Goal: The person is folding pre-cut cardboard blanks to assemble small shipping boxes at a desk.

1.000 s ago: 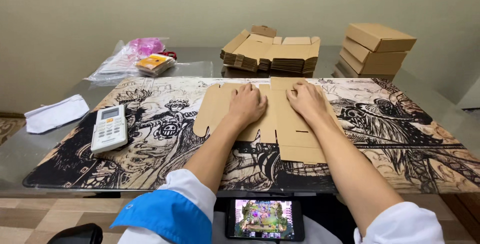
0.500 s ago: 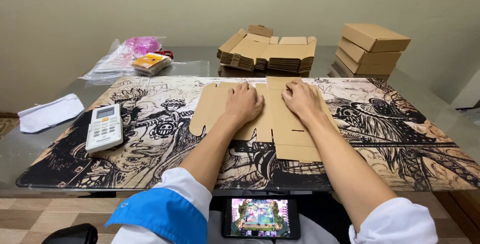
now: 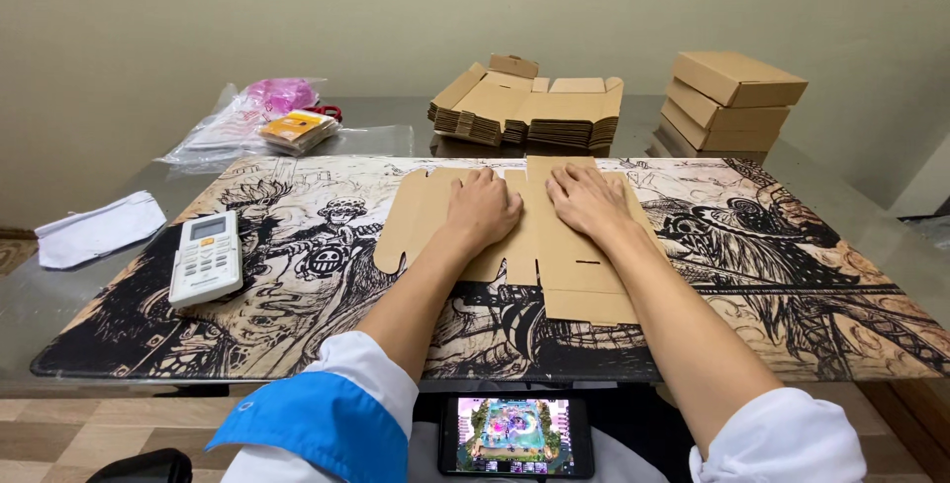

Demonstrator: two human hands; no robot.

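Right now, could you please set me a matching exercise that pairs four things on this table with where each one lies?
Things:
1. flat cardboard blank
2. remote control
3. stack of folded boxes
4. white paper

Places:
A. far right corner of the table
B. under both hands, on the printed mat
C. left edge of the table, off the mat
D. left part of the mat

Pairs: 1-B, 2-D, 3-A, 4-C. The left hand and right hand lie flat on the blank.

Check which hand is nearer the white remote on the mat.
Left. The left hand lies flat on the cardboard blank, on the side toward the remote; the right hand presses the blank farther from it.
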